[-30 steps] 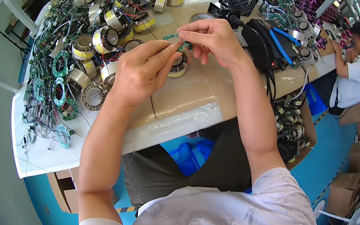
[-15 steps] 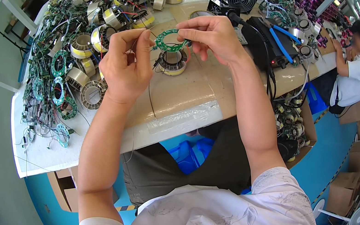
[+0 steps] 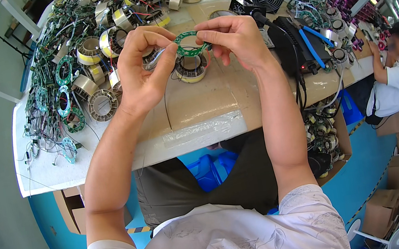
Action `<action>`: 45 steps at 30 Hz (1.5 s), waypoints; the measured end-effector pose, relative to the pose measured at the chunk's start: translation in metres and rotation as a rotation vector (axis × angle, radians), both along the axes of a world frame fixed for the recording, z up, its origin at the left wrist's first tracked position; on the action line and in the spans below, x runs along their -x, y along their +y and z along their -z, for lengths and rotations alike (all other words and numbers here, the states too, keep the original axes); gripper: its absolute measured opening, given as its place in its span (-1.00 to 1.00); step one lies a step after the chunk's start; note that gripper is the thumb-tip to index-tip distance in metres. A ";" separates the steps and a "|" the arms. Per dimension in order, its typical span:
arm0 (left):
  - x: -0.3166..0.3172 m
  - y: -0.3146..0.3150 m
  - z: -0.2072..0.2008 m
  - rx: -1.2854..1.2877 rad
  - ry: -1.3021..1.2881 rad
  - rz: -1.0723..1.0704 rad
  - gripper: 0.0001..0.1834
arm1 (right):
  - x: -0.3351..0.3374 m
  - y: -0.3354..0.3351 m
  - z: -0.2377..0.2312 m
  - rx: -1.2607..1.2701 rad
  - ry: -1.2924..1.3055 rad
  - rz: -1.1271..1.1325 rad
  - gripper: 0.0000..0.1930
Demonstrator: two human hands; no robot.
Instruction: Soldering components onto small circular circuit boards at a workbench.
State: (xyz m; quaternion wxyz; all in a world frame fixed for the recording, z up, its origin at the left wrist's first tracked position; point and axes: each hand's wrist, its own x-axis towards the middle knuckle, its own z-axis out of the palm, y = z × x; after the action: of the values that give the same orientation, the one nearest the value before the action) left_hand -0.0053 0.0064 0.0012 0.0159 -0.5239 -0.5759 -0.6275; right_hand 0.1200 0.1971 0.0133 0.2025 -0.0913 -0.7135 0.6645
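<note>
Pinching green ring circuit board (image 3: 191, 44) between left hand (image 3: 142, 66) and right hand (image 3: 235, 36), raised above wound coil (image 3: 190, 68) on workbench (image 3: 197, 109). I'm judging risk: thin board flexing, slipping, snagging trailing wires.

A thin green ring-shaped circuit board (image 3: 191, 43) hangs in the air above the desk (image 3: 197, 109), pinched at its left edge by the left hand (image 3: 142, 68) and at its right edge by the right hand (image 3: 233, 39). It is tilted, its open centre facing up toward the person. Directly beneath it on the desk sits a round wound coil (image 3: 190, 68) with a yellow band.
</note>
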 end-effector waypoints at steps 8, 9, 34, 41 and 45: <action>0.000 0.004 0.004 0.045 0.158 0.115 -0.93 | 0.000 0.002 0.003 -0.001 0.009 -0.002 -0.75; -0.001 0.004 0.003 0.039 0.107 0.143 -0.94 | 0.000 0.002 0.003 0.003 0.006 0.000 -0.75; -0.006 0.006 0.002 0.033 -0.050 0.178 -0.94 | -0.029 0.001 0.013 0.433 -0.016 0.549 -0.62; -0.001 0.009 0.005 0.049 -0.040 0.192 -0.95 | -0.029 0.024 0.027 0.500 0.198 0.850 -0.73; 0.002 0.007 0.006 0.040 -0.025 0.213 -0.95 | -0.036 0.023 0.021 0.189 0.168 0.931 -0.56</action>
State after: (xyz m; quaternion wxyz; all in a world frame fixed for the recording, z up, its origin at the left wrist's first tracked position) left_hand -0.0070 0.0135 -0.0050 -0.0685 -0.5745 -0.5295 -0.6204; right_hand 0.1556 0.2201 -0.0078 0.5261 -0.3653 -0.5143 0.5702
